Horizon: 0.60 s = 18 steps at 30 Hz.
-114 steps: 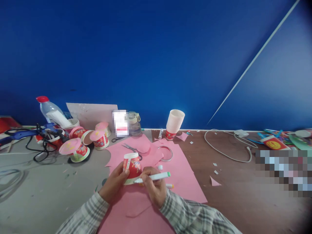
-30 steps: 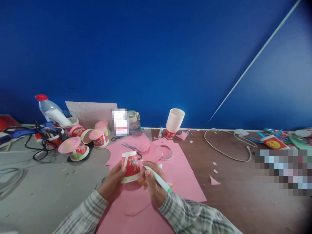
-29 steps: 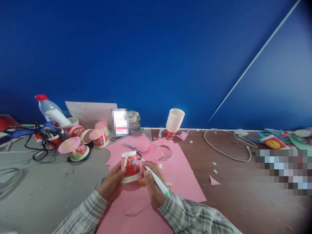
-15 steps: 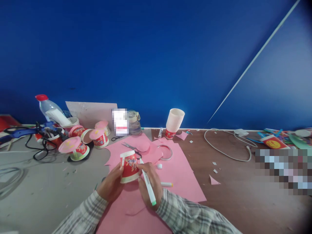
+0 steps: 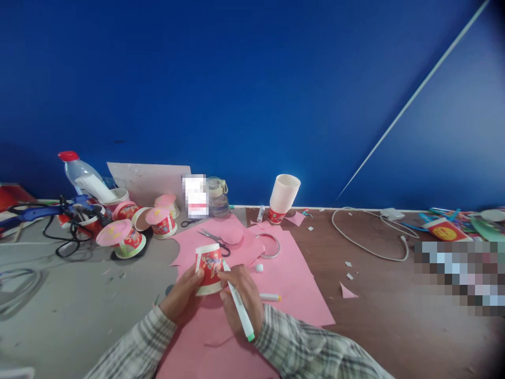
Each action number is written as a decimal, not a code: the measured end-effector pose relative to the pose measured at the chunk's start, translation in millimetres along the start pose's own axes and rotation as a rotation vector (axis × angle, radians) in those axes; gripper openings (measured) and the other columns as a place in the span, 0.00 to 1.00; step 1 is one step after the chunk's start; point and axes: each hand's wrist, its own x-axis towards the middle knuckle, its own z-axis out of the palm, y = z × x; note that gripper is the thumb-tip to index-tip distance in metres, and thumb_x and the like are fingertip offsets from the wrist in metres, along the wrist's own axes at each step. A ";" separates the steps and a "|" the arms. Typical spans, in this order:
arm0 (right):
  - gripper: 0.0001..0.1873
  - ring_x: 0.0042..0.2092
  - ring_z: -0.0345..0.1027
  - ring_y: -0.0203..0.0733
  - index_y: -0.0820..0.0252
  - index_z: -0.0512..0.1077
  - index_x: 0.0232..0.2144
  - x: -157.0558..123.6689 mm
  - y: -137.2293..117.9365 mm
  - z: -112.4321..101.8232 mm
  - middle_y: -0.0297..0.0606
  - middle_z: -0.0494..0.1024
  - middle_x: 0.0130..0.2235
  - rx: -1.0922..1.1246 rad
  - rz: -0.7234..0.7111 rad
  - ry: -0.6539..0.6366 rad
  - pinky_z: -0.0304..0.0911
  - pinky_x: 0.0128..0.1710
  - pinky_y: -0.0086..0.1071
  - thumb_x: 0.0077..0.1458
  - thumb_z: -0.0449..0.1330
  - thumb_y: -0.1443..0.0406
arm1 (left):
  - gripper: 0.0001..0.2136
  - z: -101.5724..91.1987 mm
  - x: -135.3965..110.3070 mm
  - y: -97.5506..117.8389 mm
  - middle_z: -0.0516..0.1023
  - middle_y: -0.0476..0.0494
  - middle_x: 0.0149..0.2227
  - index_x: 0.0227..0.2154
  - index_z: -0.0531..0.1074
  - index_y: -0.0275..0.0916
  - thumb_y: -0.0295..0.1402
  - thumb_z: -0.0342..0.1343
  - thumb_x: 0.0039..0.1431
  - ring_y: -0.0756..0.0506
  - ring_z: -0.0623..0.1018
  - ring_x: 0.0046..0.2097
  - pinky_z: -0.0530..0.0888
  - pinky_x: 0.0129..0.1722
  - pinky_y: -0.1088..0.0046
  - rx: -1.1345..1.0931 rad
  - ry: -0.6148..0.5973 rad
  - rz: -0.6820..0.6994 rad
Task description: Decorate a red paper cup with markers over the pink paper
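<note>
A red printed paper cup point(image 5: 210, 263) is held upside down in my left hand point(image 5: 184, 295), its pale rim lowest. My right hand point(image 5: 243, 300) grips a white marker point(image 5: 240, 308) whose green end points down toward me. The marker's upper end is beside the cup's right side; I cannot tell whether it touches. Beneath both hands lies a large pink paper sheet point(image 5: 292, 295). Just beyond the cup are scissors point(image 5: 215, 237) and a roll of tape point(image 5: 270, 246). A second white marker with a yellow end point(image 5: 270, 298) lies right of my right hand, near a small white cap point(image 5: 259, 268).
Several decorated cups point(image 5: 132, 239) with pink discs stand on the left, by a clear bottle point(image 5: 81, 176). A stack of paper cups point(image 5: 284, 195) stands at the back, near a glue stick point(image 5: 261, 213). A white cable point(image 5: 365, 252) and paper scraps point(image 5: 347, 290) lie right.
The right hand and marker have shifted very slightly, the marker's green end moving a little down and right. Both hands keep hold of the cup and marker. The whole view has shifted slightly.
</note>
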 end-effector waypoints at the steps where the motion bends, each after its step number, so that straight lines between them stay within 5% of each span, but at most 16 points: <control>1: 0.14 0.33 0.67 0.48 0.56 0.68 0.44 0.2 -2.2 -2.0 0.39 0.73 0.32 0.019 0.001 -0.008 0.65 0.34 0.40 0.54 0.55 0.66 | 0.15 -0.5 0.0 0.5 0.81 0.33 0.32 0.37 0.74 0.33 0.34 0.57 0.44 0.31 0.75 0.37 0.70 0.37 0.53 -0.001 0.003 -0.008; 10: 0.25 0.35 0.70 0.49 0.58 0.71 0.45 8.5 -13.3 -19.9 0.44 0.74 0.35 0.155 0.067 -0.084 0.67 0.33 0.39 0.58 0.43 0.52 | 0.15 1.3 1.2 1.1 0.81 0.31 0.33 0.37 0.74 0.33 0.34 0.55 0.45 0.30 0.75 0.37 0.70 0.36 0.52 -0.023 0.010 -0.008; 18: 0.08 0.28 0.69 0.45 0.59 0.70 0.36 8.2 -15.6 -14.6 0.38 0.73 0.28 0.165 0.187 -0.003 0.66 0.30 0.36 0.52 0.54 0.66 | 0.15 0.5 0.3 1.8 0.81 0.32 0.29 0.34 0.75 0.32 0.34 0.58 0.42 0.31 0.75 0.35 0.71 0.34 0.54 0.006 0.073 -0.011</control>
